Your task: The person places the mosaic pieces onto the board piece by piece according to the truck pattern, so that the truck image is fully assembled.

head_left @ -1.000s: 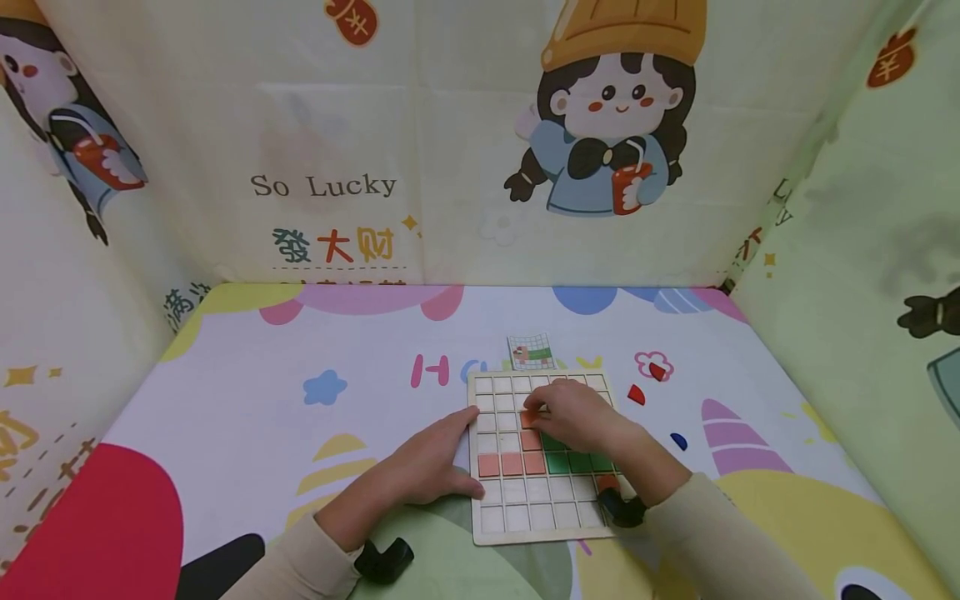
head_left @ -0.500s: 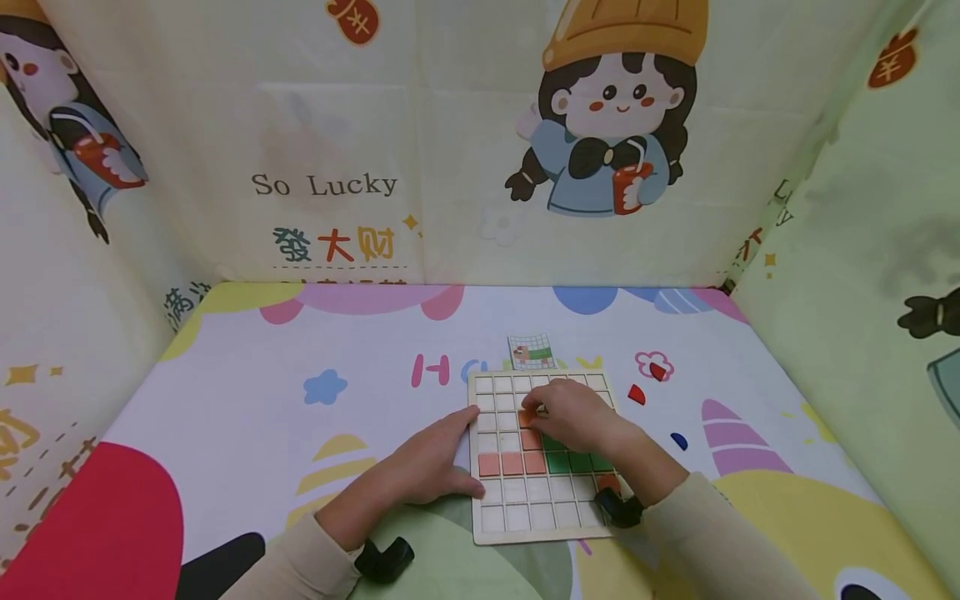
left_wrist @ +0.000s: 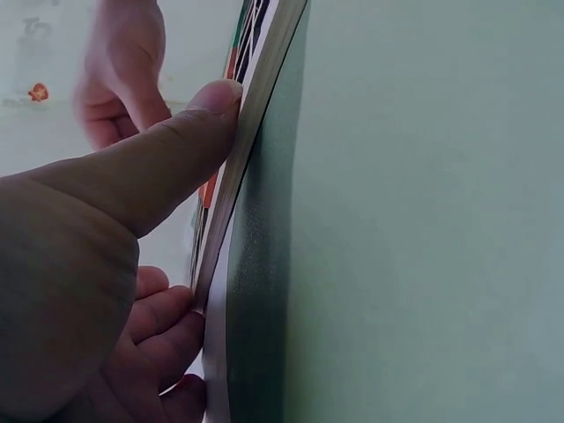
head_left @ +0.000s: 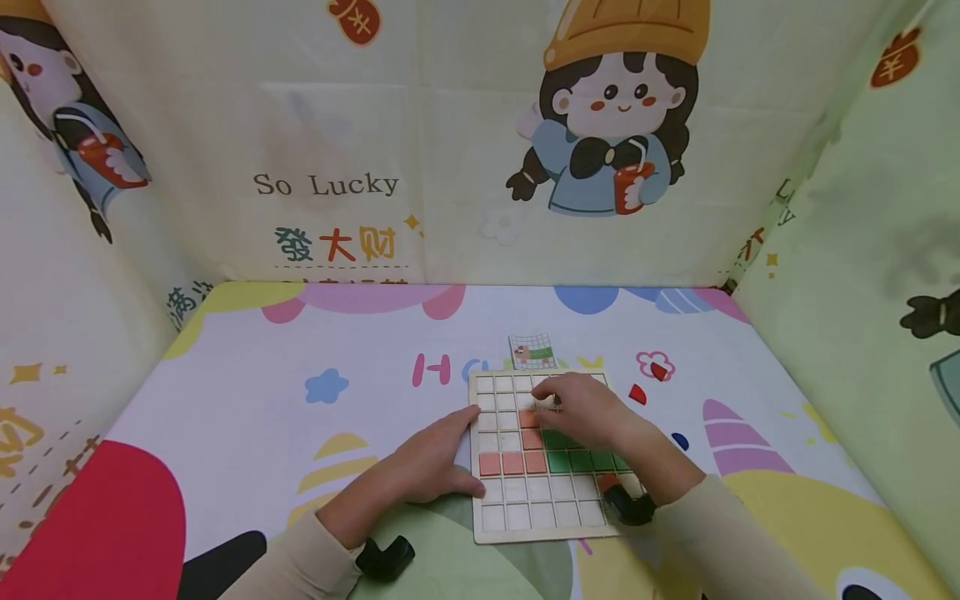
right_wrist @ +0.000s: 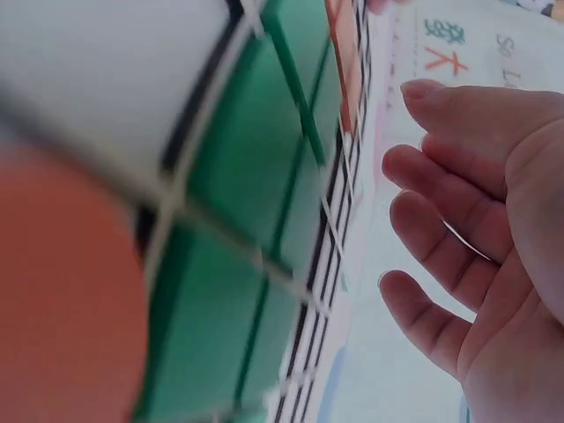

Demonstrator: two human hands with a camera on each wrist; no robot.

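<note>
A pale grid board [head_left: 517, 518] lies flat on the table, its cells partly filled with salmon tiles [head_left: 512, 463] and green tiles [head_left: 581, 461]. My left hand [head_left: 431, 460] rests along the board's left edge, thumb and fingertips spread apart against the rim. Over the upper middle of the board hovers my right hand [head_left: 587, 410], fingers loosely bent with nothing between them in the right wrist view. Just below its fingertips an orange piece [head_left: 528, 419] sits in a cell. Another orange piece [head_left: 608, 481] lies lower right, partly hidden by the wrist device; it looms large in the right wrist view.
Behind the board lies a small pattern card [head_left: 533, 353]. To the right are two red quarter-round pieces, one nearer [head_left: 637, 394] and one farther [head_left: 659, 372], plus a blue half-round piece [head_left: 680, 442]. A printed cloth [head_left: 247, 417] covers the table; fabric walls stand around it.
My right hand has let go of the orange piece in the cell and risen slightly up and to the right. The left hand has stayed on the board's edge.
</note>
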